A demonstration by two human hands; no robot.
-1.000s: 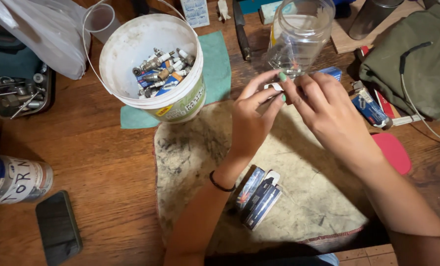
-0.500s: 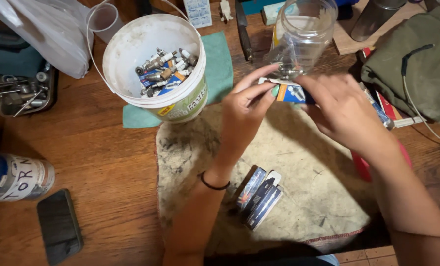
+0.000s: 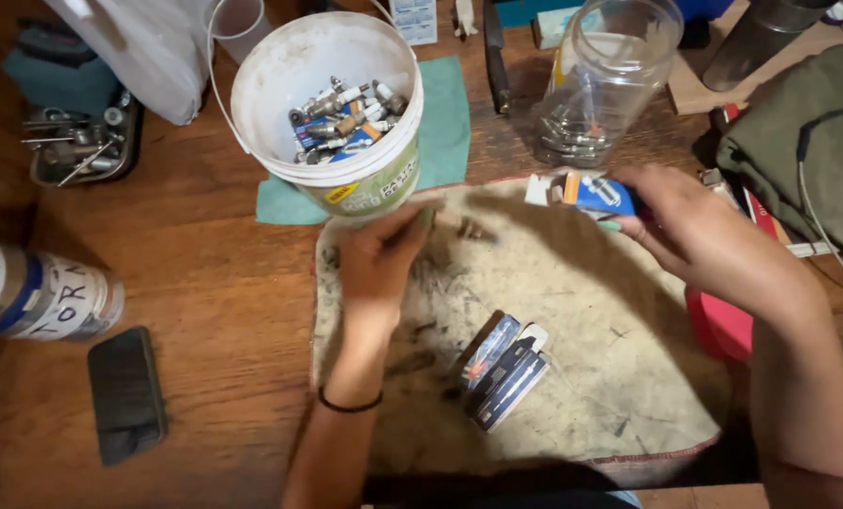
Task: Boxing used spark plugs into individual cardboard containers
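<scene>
On the wooden desk (image 3: 205,311) a stained cloth mat (image 3: 572,358) lies against the near edge, and both hands work over its far half. The right hand (image 3: 695,231) holds a small blue and white box (image 3: 586,191) over the far edge of the mat, fingers closed on its right end; the box lies with its long axis running left to right, its free white end pointing left toward the bucket. The left hand (image 3: 379,259) rests palm down at the mat's far left corner, fingers curled and pointing away toward the white bucket (image 3: 332,104); whether it grips anything cannot be told. A small dark part (image 3: 471,229) lies on the mat between the hands, touching neither. The bucket stands on a green cloth (image 3: 445,123) and holds a heap of spark plugs (image 3: 346,118). Just beyond the box stands a clear plastic jar (image 3: 605,85) with some metal pieces at its bottom. Near the middle of the mat lies a stack of flattened boxes (image 3: 504,368), long axes slanting from near left to far right. A dark phone (image 3: 126,394) lies toward the near left corner of the desk, with a taped can (image 3: 40,287) on its side beyond it at the left edge.
</scene>
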